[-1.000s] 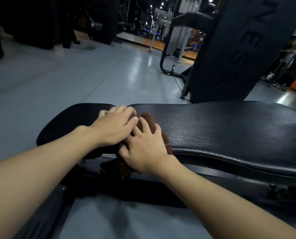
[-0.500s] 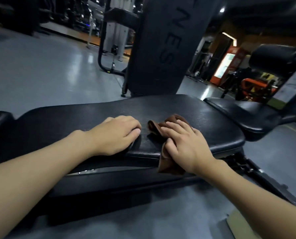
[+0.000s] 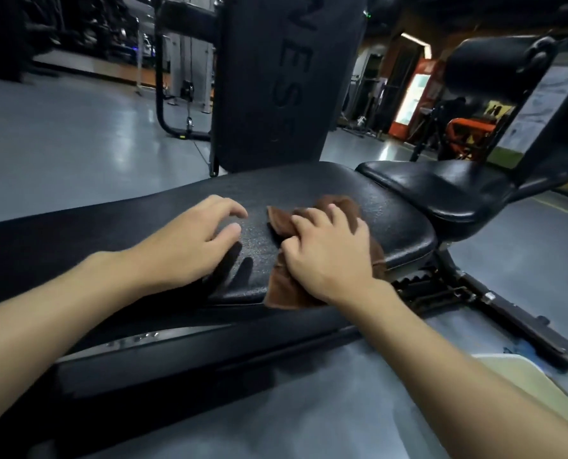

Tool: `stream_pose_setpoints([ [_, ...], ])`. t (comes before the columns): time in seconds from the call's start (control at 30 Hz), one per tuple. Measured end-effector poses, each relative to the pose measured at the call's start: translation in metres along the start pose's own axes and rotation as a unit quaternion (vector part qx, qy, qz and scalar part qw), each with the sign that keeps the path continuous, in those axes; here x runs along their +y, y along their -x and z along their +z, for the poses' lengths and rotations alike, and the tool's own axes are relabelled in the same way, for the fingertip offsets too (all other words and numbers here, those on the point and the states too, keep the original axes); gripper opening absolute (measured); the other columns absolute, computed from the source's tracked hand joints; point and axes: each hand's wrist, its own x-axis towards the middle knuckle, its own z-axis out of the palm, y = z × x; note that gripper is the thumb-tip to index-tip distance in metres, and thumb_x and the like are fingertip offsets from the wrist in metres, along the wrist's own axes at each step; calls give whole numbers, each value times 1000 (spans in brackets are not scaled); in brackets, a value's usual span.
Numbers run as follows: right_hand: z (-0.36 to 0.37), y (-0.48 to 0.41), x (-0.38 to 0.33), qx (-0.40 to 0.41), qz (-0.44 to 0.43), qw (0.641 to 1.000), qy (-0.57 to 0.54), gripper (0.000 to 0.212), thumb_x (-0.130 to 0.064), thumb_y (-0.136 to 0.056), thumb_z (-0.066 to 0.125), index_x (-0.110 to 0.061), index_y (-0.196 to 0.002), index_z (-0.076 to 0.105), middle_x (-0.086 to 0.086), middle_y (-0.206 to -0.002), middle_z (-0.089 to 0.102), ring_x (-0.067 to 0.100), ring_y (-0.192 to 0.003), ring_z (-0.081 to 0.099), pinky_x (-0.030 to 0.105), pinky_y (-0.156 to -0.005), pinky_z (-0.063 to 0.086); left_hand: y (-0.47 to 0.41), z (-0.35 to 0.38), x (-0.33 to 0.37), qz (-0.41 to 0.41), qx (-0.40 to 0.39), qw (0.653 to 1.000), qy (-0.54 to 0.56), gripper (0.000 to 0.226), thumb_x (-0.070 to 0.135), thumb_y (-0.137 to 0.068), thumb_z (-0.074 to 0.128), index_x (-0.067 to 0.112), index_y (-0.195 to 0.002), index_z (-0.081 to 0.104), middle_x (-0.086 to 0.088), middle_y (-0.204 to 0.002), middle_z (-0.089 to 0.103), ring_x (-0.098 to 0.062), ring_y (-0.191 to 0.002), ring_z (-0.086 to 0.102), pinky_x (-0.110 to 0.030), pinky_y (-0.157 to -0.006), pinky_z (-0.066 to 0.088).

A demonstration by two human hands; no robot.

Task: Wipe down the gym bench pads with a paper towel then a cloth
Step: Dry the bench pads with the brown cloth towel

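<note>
Your right hand (image 3: 329, 256) on the pad (image 3: 309, 187), fingers (image 3: 309, 217) curled on cloth (image 3: 282, 289), your left hand (image 3: 190, 246) at 9 o'clock, fingers loose, empty

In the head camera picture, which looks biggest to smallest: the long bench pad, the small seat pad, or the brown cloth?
1. long bench pad
2. small seat pad
3. brown cloth
The small seat pad lies farther off, so it may look smaller than it is.

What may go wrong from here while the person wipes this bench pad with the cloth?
The brown cloth is bunched under the right hand, so it may leave parts of the bench pad unwiped. Its corner hangs over the near edge and may slip off to the floor.
</note>
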Motion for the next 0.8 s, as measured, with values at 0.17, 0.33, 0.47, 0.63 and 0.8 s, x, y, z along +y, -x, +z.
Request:
stream_pose_setpoints([
  [0.17, 10, 35, -122, -70, -139, 986, -63, 61, -47, -88, 27, -21, -137, 50, 5, -152, 39, 35, -148, 14, 67, -112, 7, 40, -45, -15, -67, 30, 996, 46, 30, 14, -96, 45, 32, -112, 63, 20, -107, 65, 7, -101, 57, -18, -91, 41],
  [0.33, -8, 17, -152, -84, -185, 906, -371, 44, -23, -82, 42, -25, -119, 66, 2, -135, 57, 28, -129, 48, 55, -109, 36, 75, -67, -22, -126, 117, 976, 137, 34, 12, -81, 42, 29, -99, 67, 10, -105, 71, -5, -105, 64, -34, -99, 49],
  [0.47, 2, -7, -97, -97, -116, 972, -180, 41, -19, -93, 40, -23, -128, 60, 2, -140, 53, 25, -134, 44, 54, -114, 25, 80, -44, -11, -124, 16, 992, -31, 39, 48, -89, 41, 32, -120, 59, 10, -123, 63, -10, -117, 54, -36, -104, 41],
  [0.63, 17, -10, -110, -96, -150, 971, -157, 29, -26, -97, 33, -23, -95, 62, -1, -106, 63, 26, -114, 55, 55, -109, 29, 105, -24, -32, -72, -71, 949, -299, 84, 78, -82, 27, 38, -154, 13, -2, -163, 14, -27, -149, 12, -42, -120, 17],
  [0.8, 18, -12, -146, -116, -242, 945, -187, 34, -32, -101, 33, -24, -109, 64, -1, -120, 65, 24, -116, 56, 48, -106, 32, 169, -75, -77, -71, -87, 929, -353, 73, 70, -84, 41, 45, -150, 21, -14, -157, 27, -31, -140, 32, -43, -113, 32],
])
